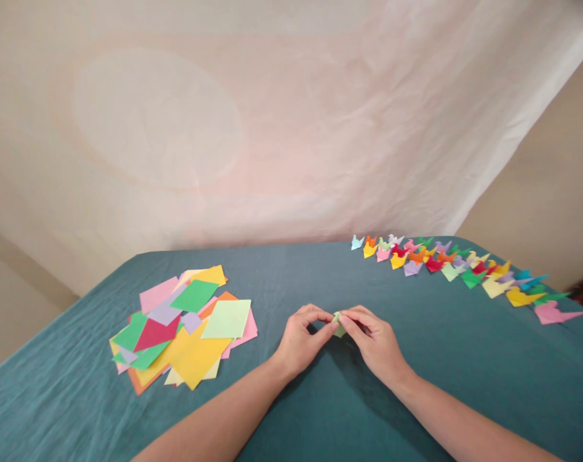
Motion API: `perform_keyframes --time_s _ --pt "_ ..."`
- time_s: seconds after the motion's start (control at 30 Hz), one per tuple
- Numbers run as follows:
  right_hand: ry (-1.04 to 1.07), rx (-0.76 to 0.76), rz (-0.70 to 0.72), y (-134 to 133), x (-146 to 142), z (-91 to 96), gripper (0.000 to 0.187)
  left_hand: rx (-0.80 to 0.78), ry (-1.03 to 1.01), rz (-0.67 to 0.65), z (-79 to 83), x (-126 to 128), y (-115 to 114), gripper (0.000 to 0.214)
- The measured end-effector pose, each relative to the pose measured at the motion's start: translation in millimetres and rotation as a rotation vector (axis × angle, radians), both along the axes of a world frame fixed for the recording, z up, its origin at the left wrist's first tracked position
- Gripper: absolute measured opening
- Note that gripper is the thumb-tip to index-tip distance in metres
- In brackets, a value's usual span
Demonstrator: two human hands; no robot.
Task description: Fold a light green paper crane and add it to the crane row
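My left hand and my right hand meet at the middle of the table, fingertips pinched on a small pale green folded paper. Most of that paper is hidden by my fingers. Both hands rest low over the teal tablecloth. A loose pile of coloured paper squares lies to the left of my left hand. Several finished paper cranes sit in rows at the far right.
The table's back edge meets a pale draped sheet hanging behind it. The right edge of the table runs just past the pink crane. A beige wall shows at the right.
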State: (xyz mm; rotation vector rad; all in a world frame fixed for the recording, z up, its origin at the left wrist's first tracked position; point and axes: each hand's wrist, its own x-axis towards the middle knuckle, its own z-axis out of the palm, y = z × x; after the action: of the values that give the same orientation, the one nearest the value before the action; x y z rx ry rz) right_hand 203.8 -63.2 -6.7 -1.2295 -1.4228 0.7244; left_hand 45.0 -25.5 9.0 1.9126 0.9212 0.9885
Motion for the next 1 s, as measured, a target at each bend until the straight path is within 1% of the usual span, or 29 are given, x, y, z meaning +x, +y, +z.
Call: perform_keyframes --time_s 0.1,0.23,0.33,0.47,0.6,0.67,0.83,1.0 --pt "0.031 -0.015 0.001 0.9 0.9 -1.4 0.022 0.032 0.077 -0.005 0.1 0.3 -0.1 0.014" --pt "0.065 -0.034 0.003 2.0 1.1 -1.0 0.023 0.064 0.195 0.023 -2.0 0.5 -0.2 0.019" --pt "0.091 -0.046 0.002 2.3 0.7 0.6 0.024 0.074 0.227 0.021 -3.7 0.1 -0.7 0.025" --pt "0.091 -0.062 0.004 2.0 0.5 2.0 0.025 0.066 0.200 0.033 -4.3 -0.5 -0.3 0.029" --pt "0.075 -0.070 0.017 1.4 0.5 2.1 0.026 0.066 0.108 0.104 -3.5 0.0 1.7 0.018" --pt "0.076 -0.076 0.024 1.3 0.6 2.5 0.026 0.075 0.070 0.119 -3.0 0.1 2.2 0.013" --pt "0.081 -0.079 0.032 1.4 0.8 3.6 0.024 0.085 0.050 0.036 -2.5 -1.1 1.5 0.012" --pt "0.089 -0.081 0.019 1.5 0.5 3.1 0.024 0.110 0.076 0.017 -3.6 -2.3 0.9 0.009"
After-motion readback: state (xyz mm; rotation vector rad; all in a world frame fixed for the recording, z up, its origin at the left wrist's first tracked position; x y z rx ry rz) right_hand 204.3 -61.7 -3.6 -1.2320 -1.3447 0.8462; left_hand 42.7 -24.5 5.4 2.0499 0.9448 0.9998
